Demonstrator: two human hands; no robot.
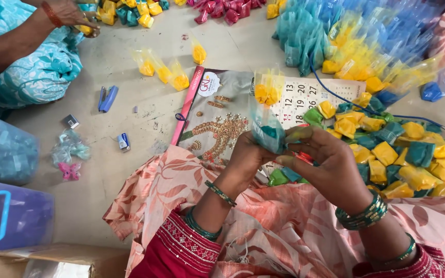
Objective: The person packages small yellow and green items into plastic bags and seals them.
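Both hands meet at the middle of the view, and the grip is closed on one thing: the left hand point(245, 157) pinches the lower corner of a clear plastic pouch point(266, 126) while the right hand point(330, 162) pins its other side between thumb and fingertips. Inside the pouch sits a teal packet low down, with a yellow packet point(265, 94) up near the mouth. So the pouch is up off the floor, held above the lap, over a calendar sheet point(305, 98).

By the look of it, this is the filling step, packets going into the pouch. A further packet, I'd judge, would need the right hand to let go while the left keeps the mouth held open.

Just right of the hands lies a heap of yellow and teal packets point(403, 154), close at hand. Filled pouches point(163, 69) lie farther up the floor. A blue stapler point(107, 98) rests well to the left. At top left, another person's hand point(70, 14) works at a separate pile.
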